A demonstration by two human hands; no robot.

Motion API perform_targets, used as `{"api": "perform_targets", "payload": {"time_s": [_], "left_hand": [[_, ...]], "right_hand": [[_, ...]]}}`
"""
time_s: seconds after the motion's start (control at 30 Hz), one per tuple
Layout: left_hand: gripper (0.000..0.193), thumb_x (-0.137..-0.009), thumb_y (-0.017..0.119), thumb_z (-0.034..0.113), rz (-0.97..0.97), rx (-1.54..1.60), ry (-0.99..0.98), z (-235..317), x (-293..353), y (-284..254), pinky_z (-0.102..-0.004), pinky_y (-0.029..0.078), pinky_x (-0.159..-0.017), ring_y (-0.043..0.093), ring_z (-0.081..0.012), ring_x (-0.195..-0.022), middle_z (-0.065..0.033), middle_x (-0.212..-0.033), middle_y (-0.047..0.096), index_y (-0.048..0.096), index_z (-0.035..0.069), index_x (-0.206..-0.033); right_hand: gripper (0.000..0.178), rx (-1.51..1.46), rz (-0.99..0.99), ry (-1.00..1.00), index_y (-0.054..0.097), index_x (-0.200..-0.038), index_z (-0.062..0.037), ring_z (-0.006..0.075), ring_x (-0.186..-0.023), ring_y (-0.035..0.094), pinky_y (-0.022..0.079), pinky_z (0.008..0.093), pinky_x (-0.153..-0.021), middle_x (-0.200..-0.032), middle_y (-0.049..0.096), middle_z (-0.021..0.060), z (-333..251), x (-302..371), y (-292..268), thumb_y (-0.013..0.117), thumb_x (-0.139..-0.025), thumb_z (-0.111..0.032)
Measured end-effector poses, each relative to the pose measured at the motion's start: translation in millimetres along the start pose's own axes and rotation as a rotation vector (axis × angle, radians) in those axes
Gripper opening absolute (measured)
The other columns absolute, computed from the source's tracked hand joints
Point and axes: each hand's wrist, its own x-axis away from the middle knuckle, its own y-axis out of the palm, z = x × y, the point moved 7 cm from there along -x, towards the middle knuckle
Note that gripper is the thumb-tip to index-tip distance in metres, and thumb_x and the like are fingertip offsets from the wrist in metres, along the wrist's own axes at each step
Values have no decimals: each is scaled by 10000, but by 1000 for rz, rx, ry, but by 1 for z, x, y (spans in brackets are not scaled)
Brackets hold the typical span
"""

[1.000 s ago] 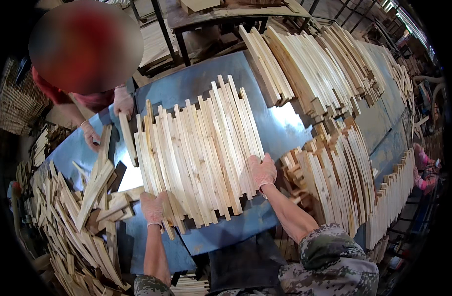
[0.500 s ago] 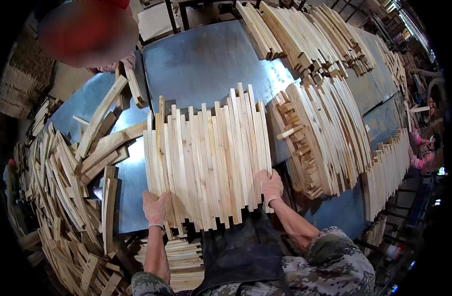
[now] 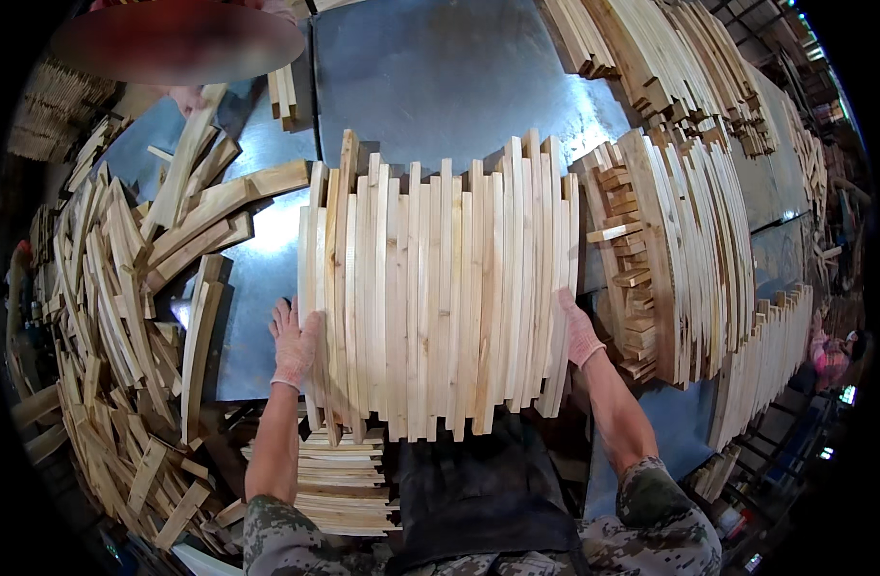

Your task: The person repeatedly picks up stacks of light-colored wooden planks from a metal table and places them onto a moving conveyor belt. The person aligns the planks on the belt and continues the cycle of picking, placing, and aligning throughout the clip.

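Note:
A row of pale wooden strips [image 3: 430,298] stands side by side in front of me, its ends uneven. My left hand [image 3: 294,344], in a pinkish knit glove, is at the row's left side. Its fingers are spread, and the thumb side is against the outer strip. On the opposite side my right hand [image 3: 580,331], gloved alike, lies along the outermost strip with the fingers stretched out; part of them is hard to make out. Neither hand is wrapped around a strip.
A metal-topped table [image 3: 411,86] lies beneath. Curved wood pieces [image 3: 113,288] are heaped at left, where a co-worker's hand [image 3: 187,99] touches one. Stacked strips [image 3: 694,250] stand at right, with more bundles [image 3: 651,58] behind. Below the table edge lies another strip stack [image 3: 339,485].
My left hand has opened, its fingers now spread beside the row. The right hand has slid farther up its side and straightened. The co-worker's hand has shifted to a long curved piece.

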Motion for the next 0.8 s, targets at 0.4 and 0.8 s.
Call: {"api": "perform_targets", "payload": {"time_s": [0.4,0.8], "left_hand": [[696,-825,838,192,-550,1248,-363,-1,21,33,-388,591,-948,720,-242,-1006,-123,-1167,720,575,-51,-1422],[727,-798,834,186,-380,1305,-422,18,143,-32,-364,575,-967,707,-217,-1087,-138,-1257,719,581,-78,-1427]], "right_hand": [[522,-79,-125,47,668,-1367,12,268,-1134,724,586,410,-1005,-1270,742,132,2,1,0,786,-944,-270],[595,76,-147,128,682,-1310,38,292,-1053,739,604,422,-961,-1187,749,140,6,38,15,858,-844,-288]]}}
